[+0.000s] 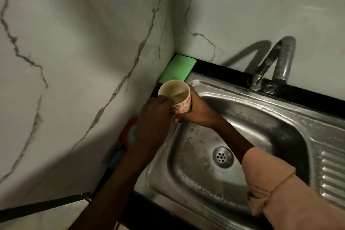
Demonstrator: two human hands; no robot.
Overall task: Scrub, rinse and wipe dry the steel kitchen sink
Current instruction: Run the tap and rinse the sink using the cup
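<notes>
Cup position: cup point(175, 97) held up at the sink's point(280, 123) far-left corner, above the rim and basin edge, just in front of the green cloth point(177, 69).
Cup axis: nearly upright, mouth tipped a little toward the camera and the left.
Cup contents: shallow pale liquid pooled at the bottom; likely soapy, cannot tell for certain.
Right hand: right hand point(197, 112) wrapped round the cup's far and lower side, fingers curled on the patterned wall.
Left hand: left hand point(155, 112) at the near rim, fingertips pinching the lip or dipping just inside; which of the two, unclear.
Nearer hand: both touching the cup; the right carries it.
Direction to basin: basin floor and drain point(223, 157) lie down and to the right of the cup.
Basin contents: scattered droplets and wet film, no standing water.
Tap: tap point(270, 73) at the back rim, well apart from the cup; no water seen running.
Left ledge: red and blue items partly hidden behind the left arm, not identifiable.
</notes>
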